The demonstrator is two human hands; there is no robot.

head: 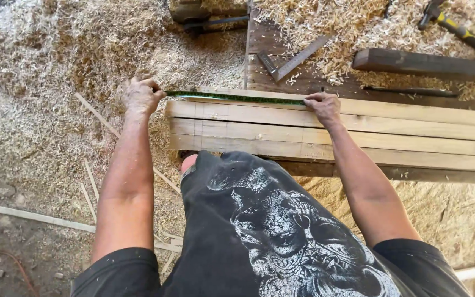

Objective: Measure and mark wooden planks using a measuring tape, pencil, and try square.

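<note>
Along the far edge of a stack of pale planks [358,129], a green tape measure [232,98] is stretched flat, seemingly so that a length can be read against the wood. The left hand [141,96] is curled closed around the tape's end just past the planks' left end, keeping it taut; the right hand [324,105] is pressed down on the tape at the far edge, fingers closed on it, pinning a point. Pencil lines are seen across the boards near their left end. A steel square [292,61] and a dark beam [424,65] lie beyond. The ground is covered in wood shavings [45,82]; a yellow-handled tool [460,30] rests at the far right corner.
</note>
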